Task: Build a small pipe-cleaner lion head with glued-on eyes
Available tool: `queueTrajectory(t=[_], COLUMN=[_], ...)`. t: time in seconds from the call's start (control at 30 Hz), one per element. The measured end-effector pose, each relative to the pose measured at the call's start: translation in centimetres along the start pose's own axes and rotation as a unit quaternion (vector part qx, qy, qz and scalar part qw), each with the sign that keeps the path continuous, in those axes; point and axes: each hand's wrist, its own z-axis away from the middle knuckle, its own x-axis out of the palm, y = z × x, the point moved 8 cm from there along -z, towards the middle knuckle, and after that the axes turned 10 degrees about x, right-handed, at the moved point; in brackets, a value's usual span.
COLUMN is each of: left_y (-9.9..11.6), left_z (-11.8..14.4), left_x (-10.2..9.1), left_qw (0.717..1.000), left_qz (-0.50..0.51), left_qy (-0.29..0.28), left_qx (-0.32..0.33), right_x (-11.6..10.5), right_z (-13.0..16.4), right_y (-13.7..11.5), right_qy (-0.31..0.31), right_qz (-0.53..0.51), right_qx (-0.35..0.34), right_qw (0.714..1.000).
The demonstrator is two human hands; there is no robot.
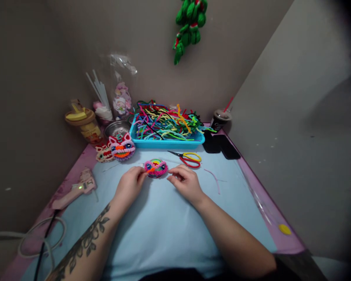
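A small pink lion-dance head (156, 168) of fuzzy pipe cleaners, with blue eyes, an orange strip and a rainbow-coloured middle, sits on the pale blue table cover. At its left edge, the thumb and fingers of my left hand (131, 182) pinch it beside the orange strip. My right hand (187, 183) is close to its right edge, thumb and forefinger a little apart with nothing visible between them. Scissors (190, 159) with one red and one yellow handle lie just behind my right hand. A thin pink pipe cleaner (215, 180) rests to the right.
Behind stands a blue tray (166, 144) heaped with coloured pipe cleaners. Finished lion heads (123, 147) sit at the left, near a metal bowl (117, 128). A glue gun (76, 193) with a lit green light lies at left. Dark phones (226, 147) and a drink cup (220, 119) are at right.
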Motion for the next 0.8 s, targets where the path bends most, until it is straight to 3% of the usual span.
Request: queueTrajectory(t=[0.33, 0.53, 0.63, 0.7, 0.8], left_y=[0.4, 0.4, 0.3, 0.3, 0.3], left_z=[-0.3, -0.2, -0.1, -0.2, -0.1], left_x=[0.2, 0.4, 0.5, 0.5, 0.5], left_qw=[1.000, 1.000, 1.000, 1.000, 1.000], left_qz=[-0.007, -0.016, -0.018, -0.018, -0.017], left_qy=[-0.006, -0.002, -0.004, -0.004, -0.005], left_qx=[0.009, 0.013, 0.007, 0.008, 0.010], right_x=[1.2, 1.9, 0.2, -1.9, -4.0], right_z=[0.2, -0.3, -1.5, -2.4, -3.2], right_y=[0.2, 1.8, 4.1, 5.8, 8.2], right_qy=[-0.028, -0.067, -0.038, 0.006, 0.014], right_qz=[0.017, 0.108, 0.251, 0.352, 0.426], right_qx=[0.011, 0.032, 0.064, 0.106, 0.177], right_qw=[0.999, 0.991, 0.965, 0.930, 0.887])
